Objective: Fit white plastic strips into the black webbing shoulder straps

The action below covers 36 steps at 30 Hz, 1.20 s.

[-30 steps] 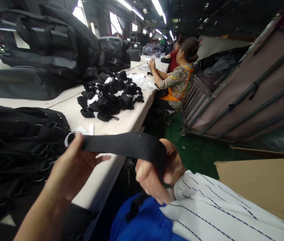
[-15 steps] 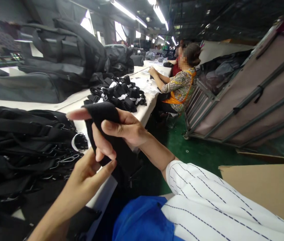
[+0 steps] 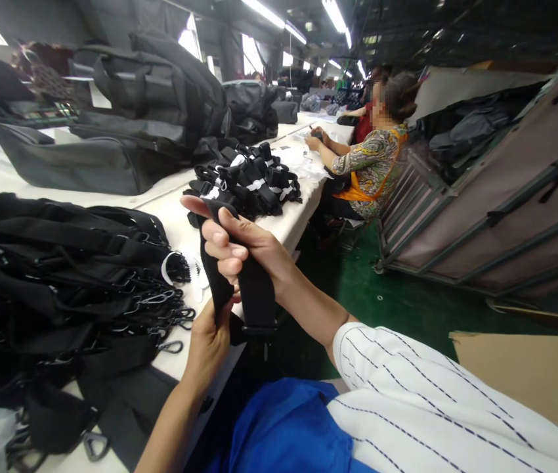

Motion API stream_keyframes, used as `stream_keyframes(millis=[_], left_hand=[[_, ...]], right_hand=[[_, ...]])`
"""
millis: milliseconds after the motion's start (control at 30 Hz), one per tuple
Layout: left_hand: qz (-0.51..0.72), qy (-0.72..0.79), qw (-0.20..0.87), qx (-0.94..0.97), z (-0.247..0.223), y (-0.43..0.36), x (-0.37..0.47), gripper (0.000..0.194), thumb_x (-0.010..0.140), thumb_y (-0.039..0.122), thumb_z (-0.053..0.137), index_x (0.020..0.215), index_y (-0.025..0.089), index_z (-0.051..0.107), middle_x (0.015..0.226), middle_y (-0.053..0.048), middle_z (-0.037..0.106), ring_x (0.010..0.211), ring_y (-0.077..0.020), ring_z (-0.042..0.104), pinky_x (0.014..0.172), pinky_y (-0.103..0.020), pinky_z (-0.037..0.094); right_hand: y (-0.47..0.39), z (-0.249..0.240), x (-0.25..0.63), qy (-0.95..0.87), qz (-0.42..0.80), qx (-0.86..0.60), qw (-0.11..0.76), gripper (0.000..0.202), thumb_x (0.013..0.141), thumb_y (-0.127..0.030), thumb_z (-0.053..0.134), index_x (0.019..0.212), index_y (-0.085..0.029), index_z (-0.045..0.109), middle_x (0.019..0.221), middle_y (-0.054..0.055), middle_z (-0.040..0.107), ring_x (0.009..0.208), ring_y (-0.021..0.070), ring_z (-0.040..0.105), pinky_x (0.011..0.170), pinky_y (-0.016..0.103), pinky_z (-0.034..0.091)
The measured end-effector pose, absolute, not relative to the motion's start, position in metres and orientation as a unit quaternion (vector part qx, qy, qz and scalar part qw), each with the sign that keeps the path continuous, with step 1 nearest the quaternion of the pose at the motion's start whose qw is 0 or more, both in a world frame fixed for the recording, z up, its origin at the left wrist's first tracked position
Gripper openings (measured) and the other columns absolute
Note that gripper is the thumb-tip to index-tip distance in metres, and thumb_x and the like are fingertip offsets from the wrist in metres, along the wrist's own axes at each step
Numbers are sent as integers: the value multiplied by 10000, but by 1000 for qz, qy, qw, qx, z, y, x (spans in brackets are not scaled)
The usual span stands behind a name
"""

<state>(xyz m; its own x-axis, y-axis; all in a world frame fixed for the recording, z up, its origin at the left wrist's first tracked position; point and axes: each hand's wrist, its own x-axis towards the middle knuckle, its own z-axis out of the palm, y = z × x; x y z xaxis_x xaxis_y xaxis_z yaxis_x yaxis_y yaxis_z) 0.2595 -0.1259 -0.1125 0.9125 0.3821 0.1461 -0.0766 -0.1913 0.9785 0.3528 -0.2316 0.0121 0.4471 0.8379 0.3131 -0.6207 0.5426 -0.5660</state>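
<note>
A wide black webbing strap (image 3: pixel 258 289) is looped over my right hand (image 3: pixel 265 248), in the middle of the view. The right index finger points out to the left through the fold, while the thumb and other fingers close on the webbing. Lower down, my left hand (image 3: pixel 210 345) grips the hanging part of the strap, its fingertips partly hidden behind it. A dark bar-like fitting crosses the strap's lower end. Beside the hands on the left lies a heap of black straps (image 3: pixel 62 263) with metal snap hooks (image 3: pixel 171 346).
Bundled black straps with white ties (image 3: pixel 254 180) lie ahead on the long white table (image 3: pixel 180 230). Black bags (image 3: pixel 136 112) stand behind. A co-worker (image 3: pixel 372 157) sits farther along the table. To the right are a wheeled cart (image 3: pixel 505 190) and cardboard (image 3: pixel 530 381).
My right fingers have curled closed around the strap. My left hand has shifted right and now grips the strap from below. The view has turned slightly left.
</note>
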Motion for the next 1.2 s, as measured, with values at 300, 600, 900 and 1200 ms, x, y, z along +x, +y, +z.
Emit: stream_keyframes(millis=[300, 600, 900, 1200], left_hand=[[19, 80, 790, 607, -101, -153, 262, 363, 808, 472, 665, 987, 160, 707, 970, -87, 746, 951, -290, 677, 853, -393, 543], [-74, 66, 870, 482, -106, -160, 231, 608, 860, 567, 563, 1361, 228, 504, 997, -87, 700, 877, -242, 651, 786, -366, 535], [-67, 29, 798, 598, -112, -166, 222, 408, 895, 457, 559, 1172, 164, 624, 766, -44, 691, 728, -210, 623, 767, -336, 479], [-66, -32, 703, 708, -87, -173, 199, 365, 920, 468, 516, 1162, 223, 639, 728, -29, 691, 587, -182, 648, 641, -290, 467]], right_hand=[[-227, 10, 355, -298, 364, -210, 857, 307, 1033, -270, 357, 1184, -173, 606, 737, -30, 483, 510, 43, 353, 488, 93, 461], [-218, -22, 392, -337, 286, -347, 827, 375, 960, -438, 523, 1209, -162, 574, 685, -43, 539, 495, 66, 437, 483, 196, 504], [-238, -41, 417, -326, 233, -499, 768, 540, 862, -577, 606, 1156, -124, 622, 771, 37, 692, 617, 132, 657, 590, 251, 553], [-282, -116, 401, -239, 286, -790, 487, 569, 681, -643, 729, 522, -149, 497, 425, -44, 476, 379, 56, 381, 374, 190, 241]])
